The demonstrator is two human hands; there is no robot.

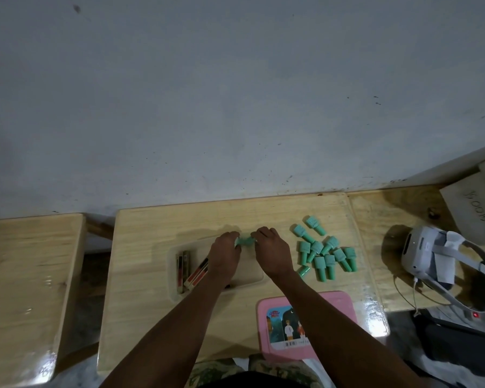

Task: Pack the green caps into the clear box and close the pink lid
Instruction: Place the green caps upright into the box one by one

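Note:
A clear box [174, 278] lies on the wooden table, with several flat red-and-white items in its left part. Over its far edge my left hand [224, 254] and my right hand [272, 252] meet, and both pinch one green cap [245, 241] between their fingertips. To the right of the box, a pile of several green caps [324, 254] lies loose on the table. The pink lid [339, 309] with a picture label rests flat at the table's near right, partly under my right forearm.
A white headset [423, 252] with straps and a cable sits on the neighbouring table at right. A cardboard piece [471, 208] lies behind it. Another wooden table [25, 275] stands at left, across a gap. A grey wall rises behind.

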